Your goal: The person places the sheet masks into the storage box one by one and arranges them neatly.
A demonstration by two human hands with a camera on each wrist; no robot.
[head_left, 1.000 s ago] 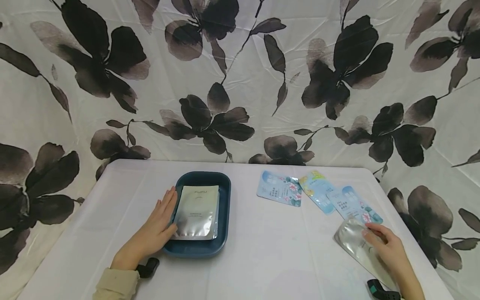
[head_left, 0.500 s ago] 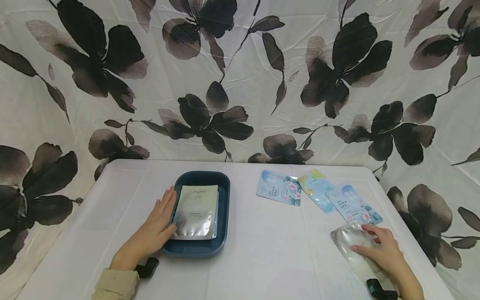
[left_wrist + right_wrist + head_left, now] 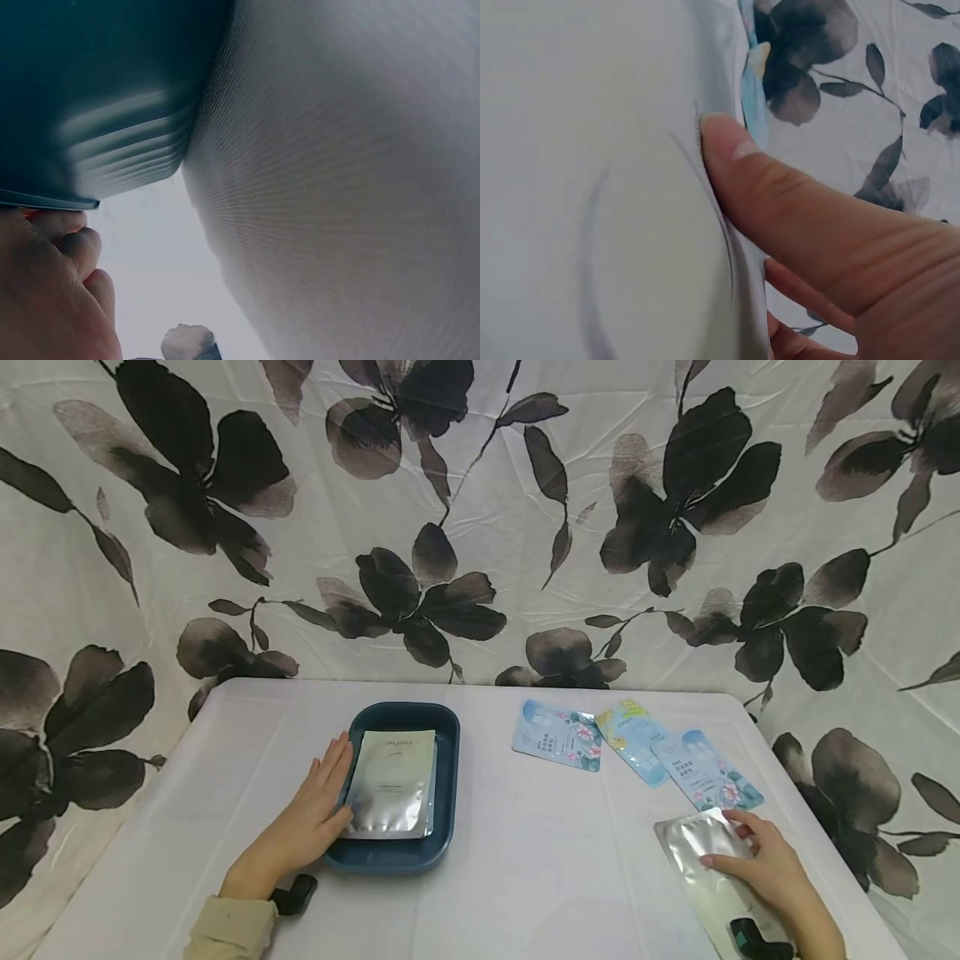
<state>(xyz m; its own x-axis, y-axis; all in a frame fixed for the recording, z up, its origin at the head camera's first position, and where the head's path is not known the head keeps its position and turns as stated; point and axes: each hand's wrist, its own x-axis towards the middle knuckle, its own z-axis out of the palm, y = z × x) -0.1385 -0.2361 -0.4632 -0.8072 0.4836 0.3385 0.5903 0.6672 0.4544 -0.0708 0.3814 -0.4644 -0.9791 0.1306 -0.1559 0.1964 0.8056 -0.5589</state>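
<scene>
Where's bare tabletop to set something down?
Free: white tabletop between the dark blue rectangular tray and silvery foil pouch in the right hand; also left of the left hand. Crowded: the tray, holding a pale green pouch, and back right, with three bluish packets.

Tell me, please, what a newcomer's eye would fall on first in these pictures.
Probably the cloth behind the table, with its large dark flowers. Then the blue tray at the table's left, the left hand at its side, and the silvery pouch in the right hand, near three blue packets.

Floral-print cloth (image 3: 480, 510) hanging upright behind white-covered table (image 3: 540, 835).
</scene>
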